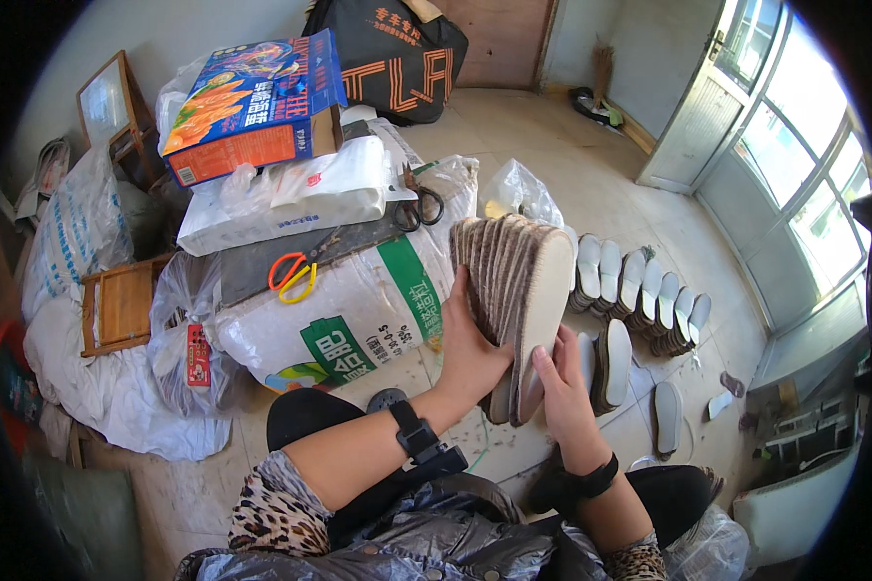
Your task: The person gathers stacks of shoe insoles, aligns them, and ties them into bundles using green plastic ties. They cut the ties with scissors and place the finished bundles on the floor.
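A thick stack of shoe insoles (545,290), pale on the front face with brown fuzzy edges, stands nearly upright between my hands. My left hand (472,356) grips its left side, the thumb near the lower part. Against the lower right edge of the front insole rests my right hand (567,392), thumb on its face. To the right, more insoles (631,279) stand on the floor in a row of bundles. Nearer lie another bundle (615,367) and a smaller one (668,417).
On the left, a stuffed white sack (349,312) carries a dark board with orange-and-yellow scissors (294,276), black-handled scissors (418,207), a white package (291,196) and a blue box (254,102). A clear plastic bag (519,192) sits behind the stack. A glazed door (727,94) stands at right.
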A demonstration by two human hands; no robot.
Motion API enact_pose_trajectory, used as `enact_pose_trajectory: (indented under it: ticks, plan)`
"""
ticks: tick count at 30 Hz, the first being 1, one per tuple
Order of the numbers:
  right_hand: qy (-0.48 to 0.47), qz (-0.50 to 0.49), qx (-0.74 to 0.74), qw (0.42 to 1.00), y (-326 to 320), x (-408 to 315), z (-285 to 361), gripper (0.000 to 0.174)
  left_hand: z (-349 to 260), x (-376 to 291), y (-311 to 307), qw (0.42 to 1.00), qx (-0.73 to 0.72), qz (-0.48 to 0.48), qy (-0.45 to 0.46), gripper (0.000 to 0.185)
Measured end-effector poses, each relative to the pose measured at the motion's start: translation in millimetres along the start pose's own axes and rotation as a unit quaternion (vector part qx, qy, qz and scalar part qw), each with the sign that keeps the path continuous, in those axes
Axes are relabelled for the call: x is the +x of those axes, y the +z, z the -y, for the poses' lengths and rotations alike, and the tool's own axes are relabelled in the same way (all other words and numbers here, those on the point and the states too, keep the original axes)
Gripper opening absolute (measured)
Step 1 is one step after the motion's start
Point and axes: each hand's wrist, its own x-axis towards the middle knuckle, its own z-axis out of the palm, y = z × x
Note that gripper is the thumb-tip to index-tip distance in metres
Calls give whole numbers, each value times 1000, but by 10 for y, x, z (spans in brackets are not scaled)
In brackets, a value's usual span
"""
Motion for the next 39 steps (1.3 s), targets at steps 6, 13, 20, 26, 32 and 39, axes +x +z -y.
enact_pose_trajectory:
  ticks: [6, 13, 20, 26, 32, 39]
  plan:
    - [146, 60, 299, 941, -66, -65, -149, 49, -91, -21, -28, 999, 26, 28, 21, 112]
    - [137, 152, 190, 960, -495, -107, -333, 79, 108, -215, 69, 971, -153, 184, -15, 110]
    - [183, 155, 224, 945, -660, -120, -513, 91, 70, -292, 76, 897, -251, 320, -174, 97]
    - [100, 103, 191, 971, -709, -105, -659, 97, 152, -269, 172, 865, -256, 370, -222, 79]
    - [71, -18, 30, 997, -1033, 37, -1334, 115, 265, -125, 234, 873, -37, 355, -333, 66]
    - [270, -155, -446, 839, -1269, -204, -2205, 129, 105, -53, 138, 903, -55, 336, -262, 69]
